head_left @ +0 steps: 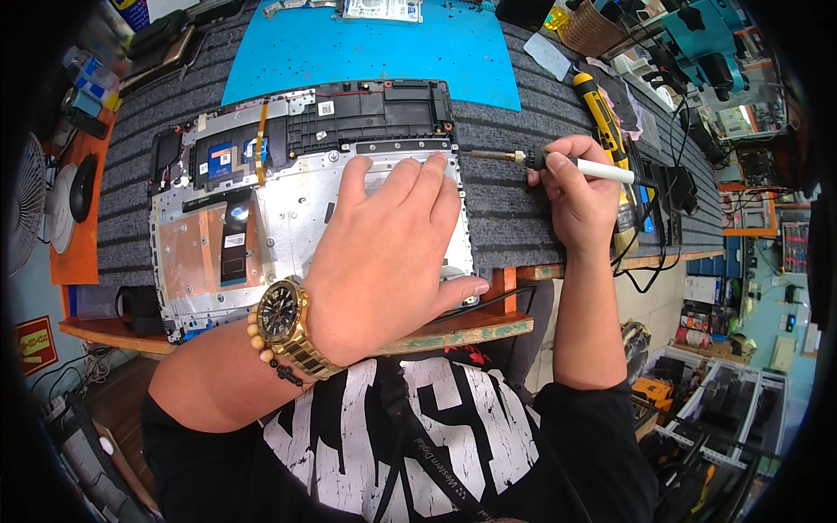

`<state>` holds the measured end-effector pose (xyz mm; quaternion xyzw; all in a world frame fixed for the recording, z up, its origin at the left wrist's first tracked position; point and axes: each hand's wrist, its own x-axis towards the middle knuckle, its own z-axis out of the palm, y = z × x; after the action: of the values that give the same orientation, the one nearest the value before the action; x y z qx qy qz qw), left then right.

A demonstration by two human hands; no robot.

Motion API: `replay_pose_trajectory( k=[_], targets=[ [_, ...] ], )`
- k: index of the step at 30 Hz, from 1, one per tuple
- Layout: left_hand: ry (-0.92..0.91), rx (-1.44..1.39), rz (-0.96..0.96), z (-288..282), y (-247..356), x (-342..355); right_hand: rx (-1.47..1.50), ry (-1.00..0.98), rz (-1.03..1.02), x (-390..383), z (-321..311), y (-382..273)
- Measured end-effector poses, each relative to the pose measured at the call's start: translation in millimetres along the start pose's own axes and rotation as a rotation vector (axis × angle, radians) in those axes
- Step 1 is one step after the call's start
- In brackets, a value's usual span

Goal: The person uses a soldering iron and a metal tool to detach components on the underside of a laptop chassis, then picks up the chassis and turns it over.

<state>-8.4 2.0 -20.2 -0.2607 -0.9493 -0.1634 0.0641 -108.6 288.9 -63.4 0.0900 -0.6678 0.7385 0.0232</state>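
An opened laptop chassis [296, 199], silver metal with black plastic along its far side, lies on the ribbed grey mat. My left hand [392, 235] rests across its right half, fingers spread, fingertips near a dark metal strip [403, 147]. To the right, my right hand [580, 187] grips a soldering iron [602, 170] with a white handle and a black collar. Its metal shaft points left, and the tip meets the chassis's right edge near the strip. An orange flat cable [261, 144] and a black ribbon cable [235, 240] lie on the chassis.
A blue mat [375, 52] covers the far bench, with a drive-like part [384, 9] on it. Right of my right hand lie a yellow-and-black tool [602, 118], a brush [624, 228] and black cables [649, 253]. The wooden bench edge [479, 331] runs in front of me.
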Motion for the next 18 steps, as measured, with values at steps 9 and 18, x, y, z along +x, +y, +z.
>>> replay_pose_trajectory(
  k=[9,18],
  targets=[
    [0.081,0.044,0.02,2.5,0.3,0.8,-0.022,0.009,-0.001,0.1,-1.3,2.0],
    [0.001,0.01,0.003,0.6,0.1,0.3,-0.082,-0.014,0.002,-0.2,-1.9,0.8]
  ],
)
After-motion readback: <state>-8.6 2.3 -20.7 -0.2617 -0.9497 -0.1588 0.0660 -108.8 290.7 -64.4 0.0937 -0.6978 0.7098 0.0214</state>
